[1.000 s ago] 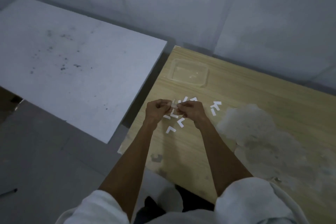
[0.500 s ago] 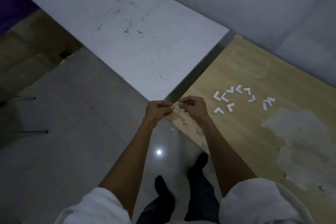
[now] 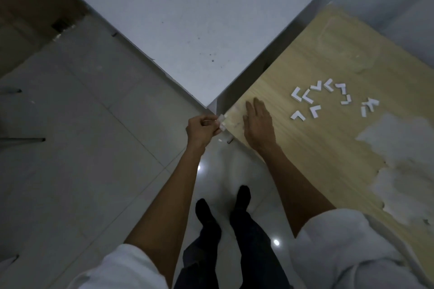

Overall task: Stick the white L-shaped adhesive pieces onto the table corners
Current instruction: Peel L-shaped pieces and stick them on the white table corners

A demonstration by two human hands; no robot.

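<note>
Table (image 3: 317,148): pale wood grain; our right hand (image 3: 258,126) lies flat on it.
Floor (image 3: 82,148): glossy tiles beneath our left hand (image 3: 202,128).
Piece (image 3: 221,122): white, pinched by left hand, at the corner (image 3: 229,112).

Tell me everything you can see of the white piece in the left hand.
The adhesive piece is small and white; its L shape is too blurred to make out. The left hand pinches it in its fingertips right at the near corner of the wooden table. Whether it is stuck down yet cannot be told. The right hand lies flat on the tabletop beside it and does not touch it.
</note>
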